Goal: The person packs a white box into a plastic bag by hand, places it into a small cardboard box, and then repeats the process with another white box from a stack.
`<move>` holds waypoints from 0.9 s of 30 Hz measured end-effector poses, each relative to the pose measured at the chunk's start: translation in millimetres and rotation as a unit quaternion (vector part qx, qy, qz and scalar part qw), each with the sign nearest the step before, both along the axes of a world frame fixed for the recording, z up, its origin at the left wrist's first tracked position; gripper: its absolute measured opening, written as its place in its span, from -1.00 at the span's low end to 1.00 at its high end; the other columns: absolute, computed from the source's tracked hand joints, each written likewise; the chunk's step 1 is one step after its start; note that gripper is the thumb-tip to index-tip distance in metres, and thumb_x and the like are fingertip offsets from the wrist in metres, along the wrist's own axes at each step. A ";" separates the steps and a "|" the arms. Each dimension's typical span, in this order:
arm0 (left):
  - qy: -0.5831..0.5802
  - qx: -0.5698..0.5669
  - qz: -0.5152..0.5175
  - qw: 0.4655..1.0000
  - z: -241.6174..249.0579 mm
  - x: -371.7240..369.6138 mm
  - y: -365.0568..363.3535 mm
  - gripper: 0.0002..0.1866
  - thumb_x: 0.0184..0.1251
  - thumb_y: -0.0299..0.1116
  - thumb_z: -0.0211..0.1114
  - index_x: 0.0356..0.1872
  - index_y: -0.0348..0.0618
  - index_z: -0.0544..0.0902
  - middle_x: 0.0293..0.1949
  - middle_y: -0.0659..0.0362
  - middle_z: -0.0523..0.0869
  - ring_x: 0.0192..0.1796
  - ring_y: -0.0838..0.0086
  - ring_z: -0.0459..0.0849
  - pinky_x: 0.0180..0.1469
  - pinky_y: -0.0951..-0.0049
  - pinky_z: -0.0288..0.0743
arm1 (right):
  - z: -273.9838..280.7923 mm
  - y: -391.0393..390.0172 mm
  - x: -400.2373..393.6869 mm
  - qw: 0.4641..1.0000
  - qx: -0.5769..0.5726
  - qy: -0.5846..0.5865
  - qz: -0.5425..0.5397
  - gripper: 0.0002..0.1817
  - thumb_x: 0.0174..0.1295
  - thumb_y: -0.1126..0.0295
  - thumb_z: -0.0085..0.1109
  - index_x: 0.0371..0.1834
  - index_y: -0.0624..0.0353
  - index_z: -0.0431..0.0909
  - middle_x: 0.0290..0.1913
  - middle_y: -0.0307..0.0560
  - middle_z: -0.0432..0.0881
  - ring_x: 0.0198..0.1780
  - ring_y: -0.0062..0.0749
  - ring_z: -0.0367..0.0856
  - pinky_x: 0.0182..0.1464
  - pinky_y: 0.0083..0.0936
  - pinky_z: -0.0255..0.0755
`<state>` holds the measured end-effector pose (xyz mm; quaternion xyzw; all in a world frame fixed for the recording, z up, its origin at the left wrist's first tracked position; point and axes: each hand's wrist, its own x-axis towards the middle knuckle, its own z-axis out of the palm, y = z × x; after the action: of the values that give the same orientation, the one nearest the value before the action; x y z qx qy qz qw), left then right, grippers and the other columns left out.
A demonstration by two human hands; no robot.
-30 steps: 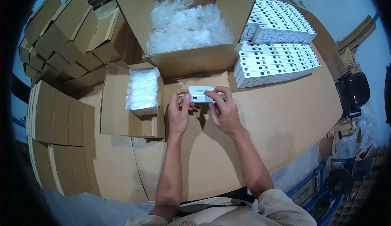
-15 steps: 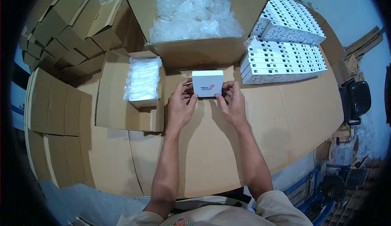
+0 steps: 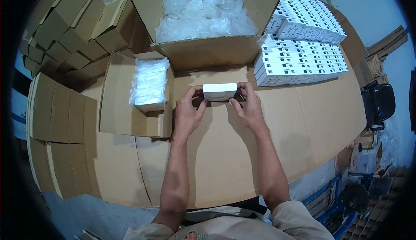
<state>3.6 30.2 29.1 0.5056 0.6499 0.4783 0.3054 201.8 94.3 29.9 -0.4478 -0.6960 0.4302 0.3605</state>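
Note:
A small white box with reddish print on its front is held between my two hands, above the cardboard-covered table. My left hand grips its left end, thumb at the lower front corner and fingers behind. At the right end, my right hand holds it the same way. The box is tilted so that one narrow blank side faces up. Left of my hands stands an open carton holding a stack of white items in clear plastic wrap.
A large open carton full of crumpled clear plastic bags stands at the back. Rows of white boxes are stacked at the back right. Folded brown cartons pile up along the left, with more open cartons behind.
The white box has turned in my hands: its printed face was towards me and now a narrow side shows on top. Both hands still hold it at about the same place.

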 end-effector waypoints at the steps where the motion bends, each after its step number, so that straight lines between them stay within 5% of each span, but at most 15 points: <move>1: -0.002 -0.002 0.000 1.000 -0.3 -0.2 0.1 -0.65 0.34 -0.59 0.34 0.14 -0.27 0.61 0.00 -0.04 0.82 0.10 0.22 0.81 0.21 0.27 0.62 | 1.3 0.0 0.1 1.000 -0.001 -0.001 -0.001 -0.54 0.28 0.63 0.36 0.19 0.31 0.37 0.03 0.18 0.74 0.14 -0.15 0.75 0.21 -0.29 0.58; 7: -0.006 0.018 -0.012 1.000 7.2 2.9 -1.5 -0.48 0.28 -0.66 0.31 0.29 -0.27 0.50 0.10 -0.03 0.69 0.19 0.26 0.70 0.28 0.29 0.58 | 2.6 1.0 3.3 1.000 -0.007 0.014 0.023 -0.53 0.24 0.73 0.19 0.22 0.31 0.35 0.11 0.16 0.69 0.21 -0.14 0.71 0.25 -0.29 0.56; 10: 0.038 0.107 0.067 0.991 9.5 8.2 -1.0 -0.39 0.22 -0.68 0.23 0.36 -0.25 0.45 0.11 -0.04 0.66 0.16 0.21 0.70 0.26 0.27 0.58 | 1.3 2.6 10.8 0.999 0.010 0.034 0.028 -0.51 0.19 0.78 0.04 0.22 0.31 0.32 0.19 0.17 0.64 0.28 -0.10 0.68 0.32 -0.28 0.54; 14: 0.109 0.183 0.135 0.968 16.4 12.0 -2.7 -0.44 0.15 -0.70 0.18 0.26 -0.26 0.51 0.01 -0.02 0.68 0.08 0.16 0.69 0.19 0.20 0.57 | -7.0 7.7 16.0 0.997 -0.002 0.071 0.021 -0.48 0.14 0.80 -0.04 0.22 0.35 0.31 0.20 0.18 0.63 0.33 -0.12 0.66 0.35 -0.31 0.51; 21: 0.194 0.312 0.085 0.926 69.1 36.0 36.4 -0.77 0.21 -0.65 0.24 -0.10 -0.27 0.67 -0.12 -0.03 0.68 -0.03 0.06 0.69 0.07 0.17 0.58 | -21.5 11.0 17.7 0.996 0.008 0.091 0.012 -0.52 0.18 0.80 -0.08 0.21 0.36 0.33 0.12 0.17 0.67 0.28 -0.14 0.70 0.30 -0.34 0.55; 24: 0.191 0.305 0.097 0.928 106.5 28.8 93.0 -0.76 0.25 -0.51 0.36 -0.06 -0.28 0.68 -0.08 -0.09 0.69 0.00 0.04 0.69 0.12 0.16 0.58 | -17.9 9.7 18.4 0.996 0.001 0.089 0.011 -0.54 0.20 0.79 -0.09 0.21 0.36 0.34 0.12 0.18 0.68 0.26 -0.14 0.71 0.29 -0.34 0.55; 27: 0.312 0.142 0.119 0.932 117.8 15.0 147.0 -0.66 0.23 -0.33 0.47 -0.04 -0.32 0.70 -0.10 -0.15 0.74 -0.04 0.02 0.74 0.11 0.15 0.60 | -12.1 7.2 18.5 0.996 -0.008 0.091 0.010 -0.56 0.22 0.76 -0.10 0.21 0.36 0.35 0.12 0.19 0.68 0.26 -0.11 0.71 0.27 -0.33 0.56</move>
<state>18.6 177.2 146.9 0.5867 0.6932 0.4161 -0.0468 220.2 101.5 17.8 -0.4025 -0.6616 0.4782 0.4142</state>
